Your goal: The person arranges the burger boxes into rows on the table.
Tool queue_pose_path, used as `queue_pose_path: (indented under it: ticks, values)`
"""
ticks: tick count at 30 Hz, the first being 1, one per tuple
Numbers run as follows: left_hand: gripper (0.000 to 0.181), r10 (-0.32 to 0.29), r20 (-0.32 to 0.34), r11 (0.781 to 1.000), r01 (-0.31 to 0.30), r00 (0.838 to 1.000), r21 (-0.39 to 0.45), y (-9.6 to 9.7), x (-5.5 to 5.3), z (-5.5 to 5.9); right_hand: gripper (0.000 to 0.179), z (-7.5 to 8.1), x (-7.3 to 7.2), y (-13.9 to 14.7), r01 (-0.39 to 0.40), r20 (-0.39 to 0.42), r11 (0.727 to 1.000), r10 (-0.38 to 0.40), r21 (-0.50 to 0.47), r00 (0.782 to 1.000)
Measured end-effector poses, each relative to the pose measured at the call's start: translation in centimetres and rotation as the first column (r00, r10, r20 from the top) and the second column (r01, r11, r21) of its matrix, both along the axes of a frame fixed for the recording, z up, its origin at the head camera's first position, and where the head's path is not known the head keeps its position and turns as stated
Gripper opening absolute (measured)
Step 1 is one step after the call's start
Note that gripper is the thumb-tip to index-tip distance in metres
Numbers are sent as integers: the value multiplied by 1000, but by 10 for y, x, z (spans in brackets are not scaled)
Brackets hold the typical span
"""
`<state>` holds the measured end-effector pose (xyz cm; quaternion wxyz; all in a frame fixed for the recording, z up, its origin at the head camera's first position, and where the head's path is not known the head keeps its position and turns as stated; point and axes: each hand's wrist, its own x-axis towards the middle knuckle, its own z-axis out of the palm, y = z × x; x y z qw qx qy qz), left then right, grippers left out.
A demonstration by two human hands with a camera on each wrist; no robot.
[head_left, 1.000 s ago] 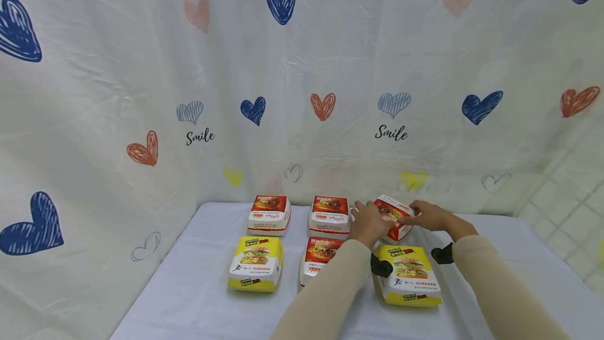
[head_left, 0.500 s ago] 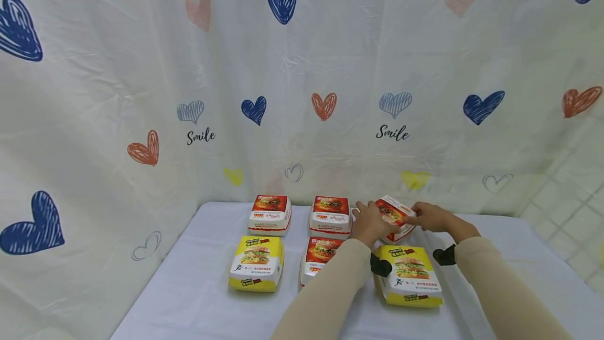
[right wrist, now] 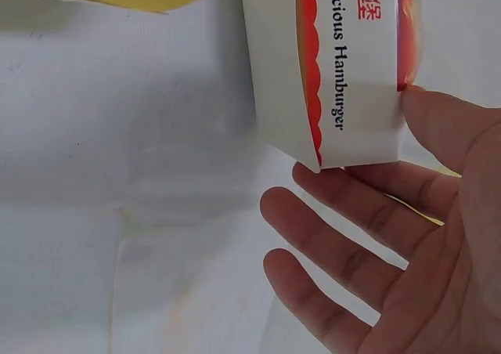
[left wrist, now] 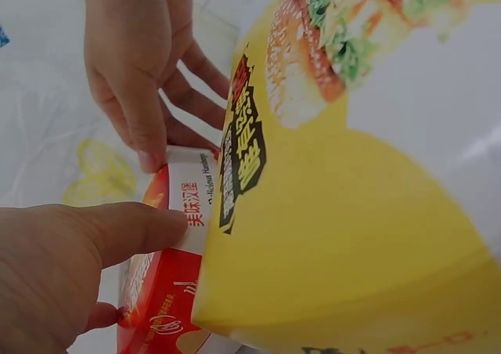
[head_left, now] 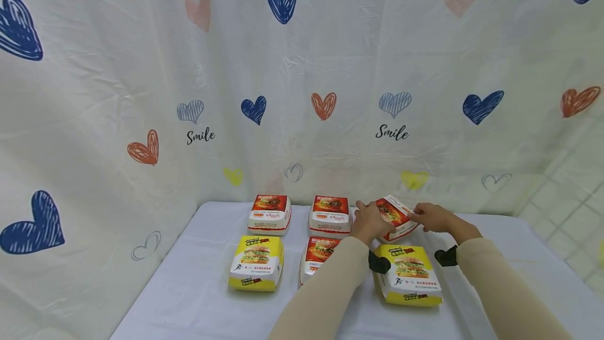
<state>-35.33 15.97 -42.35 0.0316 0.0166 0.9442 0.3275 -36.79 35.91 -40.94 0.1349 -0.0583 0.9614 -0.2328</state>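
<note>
A red-and-white hamburger box is turned at an angle at the back right of the table, between my two hands. My left hand holds its left side, with the thumb along the printed face in the left wrist view. At the opposite corner my right hand pinches the box, thumb on the top edge and a finger beneath; its other fingers spread free in the right wrist view. Just in front lies a yellow hamburger box, which hides part of the red one in the left wrist view.
Two red-and-white boxes, one at the back left and one at the back middle, stand in a row. In front are another yellow box and a red box, partly behind my left sleeve. A heart-printed curtain hangs behind the table.
The held red box has turned a little and shifted slightly right. My right hand has moved slightly right with it; the left hand stays nearly in place.
</note>
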Motion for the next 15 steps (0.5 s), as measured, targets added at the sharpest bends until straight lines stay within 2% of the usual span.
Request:
queue_pose_path:
  ticks: [4, 10, 15]
  values:
    - [72, -27, 12, 999, 27, 1000, 22, -2, 2, 3, 39, -1, 0, 2, -9, -6, 1000, 9, 17, 1000]
    - [64, -65, -8, 998, 66, 998, 12, -4, 3, 4, 34, -3, 0, 3, -16, -2, 1000, 16, -3, 1000]
    - [60, -70, 24, 997, 69, 997, 24, -6, 1, 3, 33, -3, 0, 2, 8, 26, 1000, -8, -15, 1000]
